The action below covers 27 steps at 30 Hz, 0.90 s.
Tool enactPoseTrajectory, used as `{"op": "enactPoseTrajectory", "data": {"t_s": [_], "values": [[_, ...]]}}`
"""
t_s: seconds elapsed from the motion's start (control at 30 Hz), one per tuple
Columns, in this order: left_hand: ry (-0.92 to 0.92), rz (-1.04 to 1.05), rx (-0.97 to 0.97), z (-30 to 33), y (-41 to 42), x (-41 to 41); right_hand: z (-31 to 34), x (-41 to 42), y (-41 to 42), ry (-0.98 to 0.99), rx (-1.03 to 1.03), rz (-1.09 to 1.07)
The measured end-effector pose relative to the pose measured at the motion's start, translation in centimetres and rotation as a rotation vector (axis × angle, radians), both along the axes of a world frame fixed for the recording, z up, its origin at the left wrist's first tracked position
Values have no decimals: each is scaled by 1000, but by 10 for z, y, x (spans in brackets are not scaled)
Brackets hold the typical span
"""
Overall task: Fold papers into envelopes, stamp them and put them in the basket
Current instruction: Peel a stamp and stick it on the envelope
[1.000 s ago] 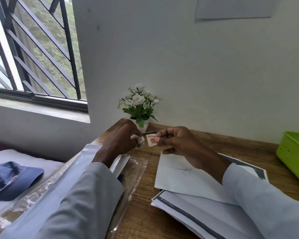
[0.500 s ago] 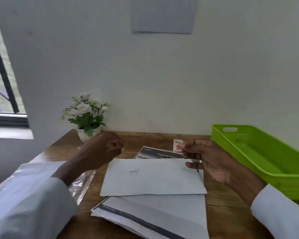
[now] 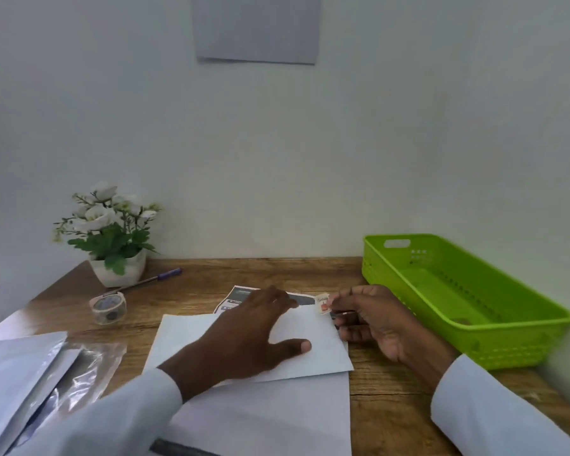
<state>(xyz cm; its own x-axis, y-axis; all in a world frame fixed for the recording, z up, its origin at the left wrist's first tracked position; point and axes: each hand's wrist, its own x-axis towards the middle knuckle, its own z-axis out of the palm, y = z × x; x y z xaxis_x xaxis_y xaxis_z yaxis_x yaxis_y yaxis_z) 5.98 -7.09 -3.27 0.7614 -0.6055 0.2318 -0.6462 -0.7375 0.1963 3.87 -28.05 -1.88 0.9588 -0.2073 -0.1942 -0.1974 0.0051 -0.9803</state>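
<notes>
Envelope [image 3: 313, 343] on wooden desk [image 3: 385, 383], white wall [image 3: 408, 126].

One envelope [image 3: 313, 343], one stamp [image 3: 322, 303], one green basket [image 3: 474, 327] at three o'clock, one pen [image 3: 160, 277], one tape roll [image 3: 108, 307], one potted plant [image 3: 112, 238] at ten o'clock, two hands.

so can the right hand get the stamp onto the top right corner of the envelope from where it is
Probably yes. The right hand pinches the stamp right at the far right corner of the envelope. The left hand lies flat further left on the envelope, leaving that corner bare.
</notes>
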Motion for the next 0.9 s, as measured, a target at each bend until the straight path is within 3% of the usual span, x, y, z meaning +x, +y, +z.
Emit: {"op": "enactPoseTrajectory", "data": {"t_s": [0.27,0.9], "values": [[145,68,133,-34,-2,-4,-8,6,2,25,-32,1],[164,92,152,-35,-3,-4,-17,16,8,-18,-165,-64]]}}
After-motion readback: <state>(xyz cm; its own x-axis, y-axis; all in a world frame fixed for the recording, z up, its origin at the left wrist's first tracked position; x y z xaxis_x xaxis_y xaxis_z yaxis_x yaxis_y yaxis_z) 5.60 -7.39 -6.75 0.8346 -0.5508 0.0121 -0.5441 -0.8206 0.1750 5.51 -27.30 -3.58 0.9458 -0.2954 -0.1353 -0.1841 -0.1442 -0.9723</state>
